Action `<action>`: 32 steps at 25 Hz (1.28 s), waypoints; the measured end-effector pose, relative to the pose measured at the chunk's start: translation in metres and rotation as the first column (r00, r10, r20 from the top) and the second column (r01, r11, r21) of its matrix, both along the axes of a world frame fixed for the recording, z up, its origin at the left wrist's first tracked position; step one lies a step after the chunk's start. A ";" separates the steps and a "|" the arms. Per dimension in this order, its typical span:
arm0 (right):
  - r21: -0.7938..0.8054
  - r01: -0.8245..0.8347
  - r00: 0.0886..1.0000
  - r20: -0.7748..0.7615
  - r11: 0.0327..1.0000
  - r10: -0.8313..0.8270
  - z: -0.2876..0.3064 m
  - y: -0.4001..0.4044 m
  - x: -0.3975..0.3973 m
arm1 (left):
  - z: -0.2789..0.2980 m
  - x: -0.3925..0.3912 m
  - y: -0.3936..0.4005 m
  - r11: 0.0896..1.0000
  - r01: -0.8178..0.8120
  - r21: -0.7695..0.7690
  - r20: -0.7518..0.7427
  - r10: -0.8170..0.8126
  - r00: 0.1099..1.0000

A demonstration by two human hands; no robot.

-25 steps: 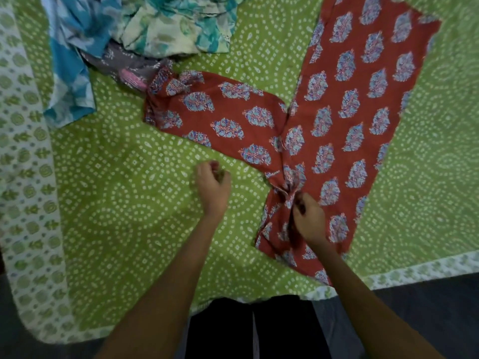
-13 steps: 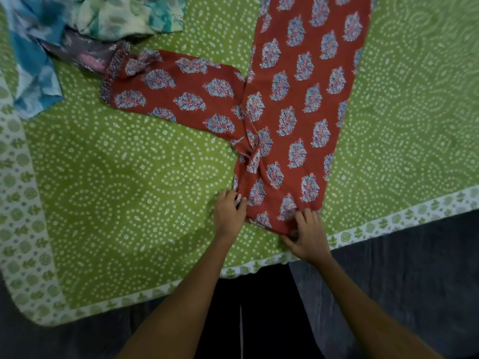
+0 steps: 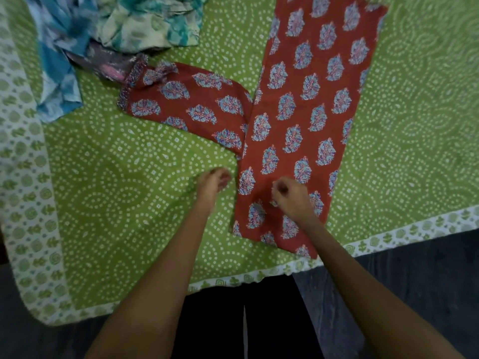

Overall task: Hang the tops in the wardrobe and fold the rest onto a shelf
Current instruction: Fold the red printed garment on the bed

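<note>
Red printed garment (image 3: 305, 120), patterned with blue leaf-shaped motifs, lying flat on the green dotted bedspread (image 3: 124, 177). Its long body runs from the near edge of the bed away toward the top of the view; one sleeve (image 3: 186, 99) extends to the left, its trimmed cuff touching the pile of other clothes. Right hand (image 3: 291, 199) over the lower part of the garment, fingers curled toward the palm; motion blur prevents telling whether this grip pinches the cloth or is merely closed above it. Left hand (image 3: 212, 183) just beside the garment's left edge, over the bare bedspread, fingers loosely curled, holding nothing visible; also blurred. Both forearms reach in from the bottom of the view. At upper left, a heap comprising a blue tie-dye cloth (image 3: 58, 66), a cream and teal printed cloth (image 3: 145, 24) and a grey-pink piece (image 3: 103, 66). The bedspread's white border with green motifs (image 3: 26, 203) frames the left and near sides; dark floor (image 3: 414, 294) beyond.
</note>
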State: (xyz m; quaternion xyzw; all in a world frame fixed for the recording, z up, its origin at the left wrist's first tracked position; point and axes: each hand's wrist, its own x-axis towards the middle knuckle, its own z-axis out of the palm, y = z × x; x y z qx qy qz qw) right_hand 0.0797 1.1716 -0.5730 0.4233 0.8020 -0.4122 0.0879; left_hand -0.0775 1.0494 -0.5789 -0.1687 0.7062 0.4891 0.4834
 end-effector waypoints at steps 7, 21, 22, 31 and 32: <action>-0.316 0.260 0.885 -0.299 0.913 -0.356 -0.011 0.041 -0.170 | 0.018 -0.103 0.046 0.806 -0.518 0.286 0.240 0.463 0.853; -0.973 -0.070 0.630 -0.213 0.218 -0.747 0.031 0.080 -0.156 | 0.026 -0.059 0.095 0.822 0.569 -0.008 -0.894 -0.260 0.364; -0.980 -0.081 0.572 -0.194 0.181 -0.797 0.030 0.089 -0.129 | 0.023 -0.034 0.102 0.702 0.698 -0.140 -0.935 -0.325 0.139; -0.686 0.540 0.608 -0.081 0.487 -0.790 -0.017 0.110 0.023 | -0.009 0.013 0.084 0.420 0.618 -0.665 -0.621 -0.770 -0.145; -0.521 0.614 0.654 -0.086 0.593 -0.752 -0.023 0.110 0.015 | -0.013 0.008 0.081 0.433 0.591 -0.681 -0.585 -0.807 -0.083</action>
